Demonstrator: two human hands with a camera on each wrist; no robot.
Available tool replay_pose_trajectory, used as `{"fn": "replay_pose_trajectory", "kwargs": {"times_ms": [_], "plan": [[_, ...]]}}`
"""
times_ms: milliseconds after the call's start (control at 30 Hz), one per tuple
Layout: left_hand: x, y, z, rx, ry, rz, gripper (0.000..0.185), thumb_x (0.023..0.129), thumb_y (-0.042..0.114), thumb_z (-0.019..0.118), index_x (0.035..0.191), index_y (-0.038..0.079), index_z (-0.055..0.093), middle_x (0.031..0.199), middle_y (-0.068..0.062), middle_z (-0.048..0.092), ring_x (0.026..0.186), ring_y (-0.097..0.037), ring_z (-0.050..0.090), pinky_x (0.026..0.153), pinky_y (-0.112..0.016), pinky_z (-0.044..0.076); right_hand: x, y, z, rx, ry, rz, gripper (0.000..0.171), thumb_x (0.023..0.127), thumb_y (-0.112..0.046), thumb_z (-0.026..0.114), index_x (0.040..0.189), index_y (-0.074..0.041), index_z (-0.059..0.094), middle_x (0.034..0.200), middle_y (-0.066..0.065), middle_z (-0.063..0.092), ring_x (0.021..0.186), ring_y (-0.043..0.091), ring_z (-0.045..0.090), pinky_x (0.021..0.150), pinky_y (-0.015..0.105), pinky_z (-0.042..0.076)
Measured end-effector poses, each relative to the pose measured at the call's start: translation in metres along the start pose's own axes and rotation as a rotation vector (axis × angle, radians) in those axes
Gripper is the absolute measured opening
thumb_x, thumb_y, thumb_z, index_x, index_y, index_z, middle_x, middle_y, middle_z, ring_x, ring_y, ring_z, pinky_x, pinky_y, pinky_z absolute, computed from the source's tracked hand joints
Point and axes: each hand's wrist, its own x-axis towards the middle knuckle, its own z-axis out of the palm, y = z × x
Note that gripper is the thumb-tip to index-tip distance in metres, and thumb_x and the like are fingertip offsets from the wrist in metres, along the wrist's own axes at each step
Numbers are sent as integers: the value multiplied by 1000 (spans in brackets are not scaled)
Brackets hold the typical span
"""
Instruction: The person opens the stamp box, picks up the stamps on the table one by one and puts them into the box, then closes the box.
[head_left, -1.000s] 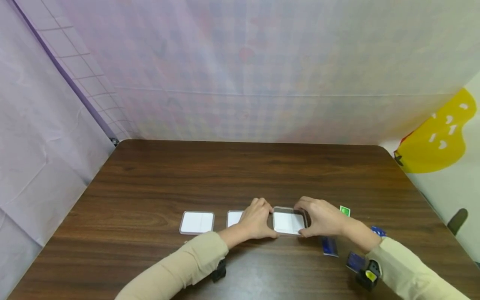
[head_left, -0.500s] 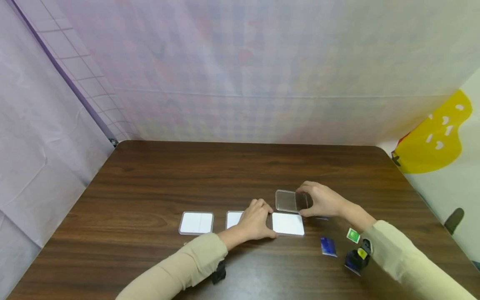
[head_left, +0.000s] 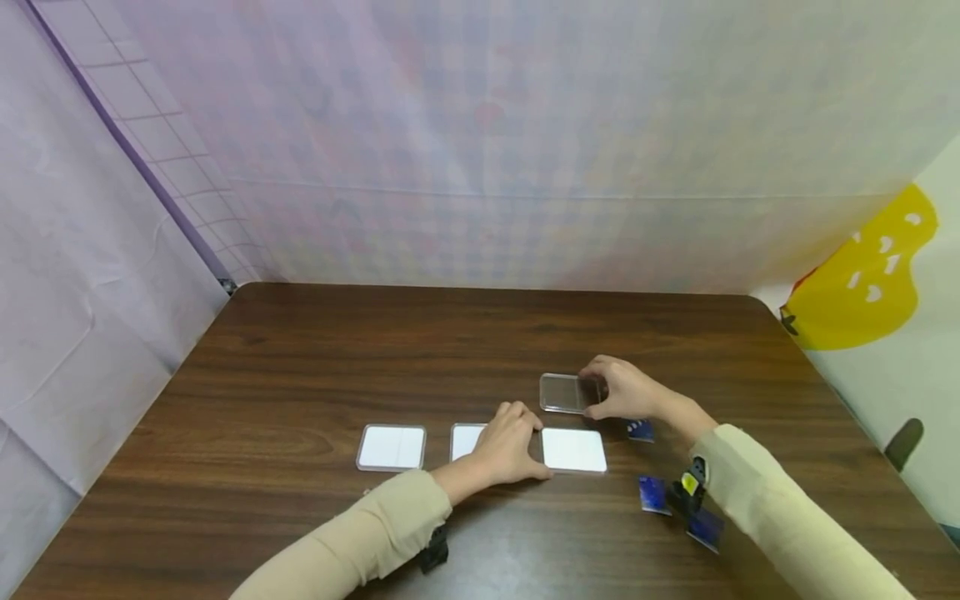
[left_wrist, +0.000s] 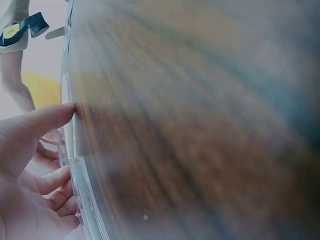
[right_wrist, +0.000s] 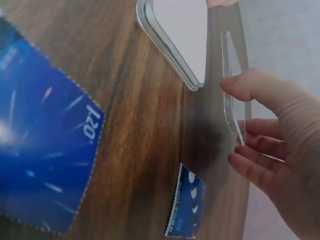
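My right hand (head_left: 609, 395) pinches a clear square lid (head_left: 564, 392) by its right edge, low over the table behind a white case base (head_left: 573, 451). In the right wrist view thumb and fingers clamp the clear lid (right_wrist: 231, 95) edge-on, with the white base (right_wrist: 182, 35) beyond it. My left hand (head_left: 516, 443) grips the base's left edge, thumb at the near corner and fingers at the far corner. The left wrist view shows its thumb (left_wrist: 47, 120) against a clear case edge (left_wrist: 82, 192).
Two more white square cases lie to the left, one in the open (head_left: 392, 447) and one (head_left: 467, 438) half hidden by my left hand. Blue stamps (head_left: 641, 430) (head_left: 655, 494) (head_left: 707, 530) lie on the brown table (head_left: 337, 358) by my right forearm. Plastic sheeting walls the table.
My right hand lifted the clear lid off the white base and carried it back, away from me. My left hand stayed on the base's left edge.
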Motion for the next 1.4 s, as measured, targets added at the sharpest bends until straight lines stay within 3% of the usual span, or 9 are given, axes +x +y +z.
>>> {"fn": "replay_pose_trajectory", "kwargs": {"times_ms": [1000, 1233, 1400], "plan": [[0, -2, 2, -11, -20, -3, 64, 60, 40, 81, 110, 6, 60, 103, -2, 52, 96, -16, 45, 71, -20, 44, -5, 10, 6, 158, 18, 60, 59, 64, -23, 80, 110, 7, 56, 106, 17, 57, 95, 31, 57, 78, 39, 51], [-3, -11, -14, -12, -71, 31, 65, 65, 43, 77, 114, 6, 57, 113, -4, 53, 107, -19, 47, 88, -27, 43, -9, -10, 0, 230, 64, 46, 59, 67, -22, 79, 112, 6, 55, 108, 18, 57, 96, 31, 57, 77, 38, 52], [-12, -27, -31, -41, -65, 44, 62, 68, 40, 76, 115, 4, 56, 114, -6, 54, 108, -22, 47, 91, -32, 43, -10, -34, 0, 271, 85, -7, 58, 69, -27, 78, 114, 3, 56, 107, 15, 59, 95, 30, 57, 78, 41, 50]]}}
